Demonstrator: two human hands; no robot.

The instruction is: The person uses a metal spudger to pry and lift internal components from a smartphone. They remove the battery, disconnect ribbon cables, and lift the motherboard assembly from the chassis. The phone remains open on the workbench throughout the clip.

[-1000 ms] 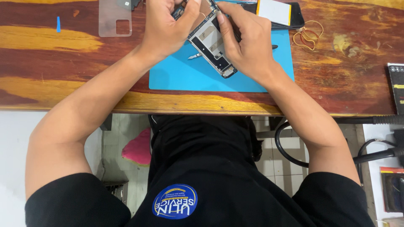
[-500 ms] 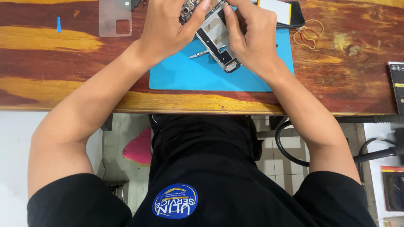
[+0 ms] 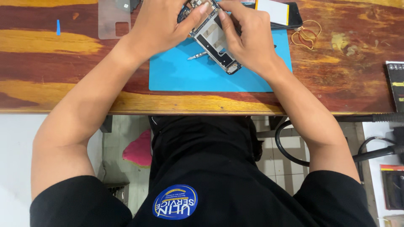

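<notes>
- Head view: my left hand (image 3: 162, 25) and right hand (image 3: 248, 35), each grip closed on the opened phone frame (image 3: 214, 40), held tilted above the blue mat (image 3: 189, 75).
- Metal tweezers (image 3: 198, 55) lying on mat, under frame.
- Rubber bands (image 3: 307, 33) on worktop (image 3: 63, 59), right of mat.

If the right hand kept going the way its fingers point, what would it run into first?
The right hand points up-left across the opened phone that it already touches; past that, the first thing in line is probably the left hand, whose fingers grip the opposite edge, though depth is unclear.
</notes>
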